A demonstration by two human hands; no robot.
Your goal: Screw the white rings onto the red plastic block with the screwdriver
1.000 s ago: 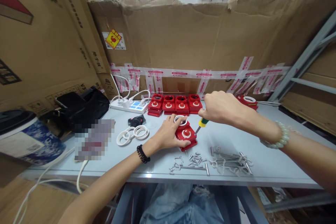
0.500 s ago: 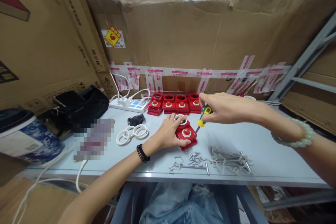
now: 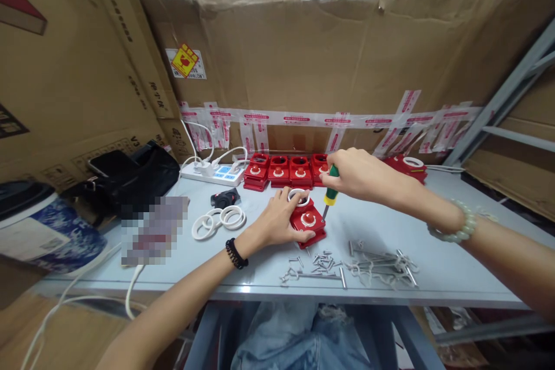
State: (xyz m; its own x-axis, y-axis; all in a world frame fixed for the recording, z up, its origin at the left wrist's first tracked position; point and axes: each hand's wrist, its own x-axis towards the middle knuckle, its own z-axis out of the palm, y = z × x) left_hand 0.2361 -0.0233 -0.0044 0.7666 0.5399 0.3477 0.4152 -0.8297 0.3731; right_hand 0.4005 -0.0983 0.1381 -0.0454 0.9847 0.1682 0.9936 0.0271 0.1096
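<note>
My left hand point(image 3: 284, 219) holds a red plastic housing point(image 3: 318, 230) down on the table, its fingers over the white ring point(image 3: 299, 197) at the far end and its thumb along the near side. A round red knob with a white collar sits on top of the housing. In my right hand point(image 3: 347, 176) is a screwdriver point(image 3: 330, 189) with a green and yellow handle. Its shaft slants down and the tip meets the right corner of the housing. Small screws point(image 3: 324, 261) lie scattered just in front of it.
Several similar red housings point(image 3: 278, 172) stand in a row behind. White rings point(image 3: 203, 227) and a black object point(image 3: 225, 198) lie left, near a power strip point(image 3: 217, 173). Metal rods with pale cords point(image 3: 381, 263) lie front right. More red parts point(image 3: 405, 169) sit at the back right.
My right hand has turned the screwdriver and shifted slightly left, so the handle stands more upright. The tip stays at the same corner; my left hand has not moved.
</note>
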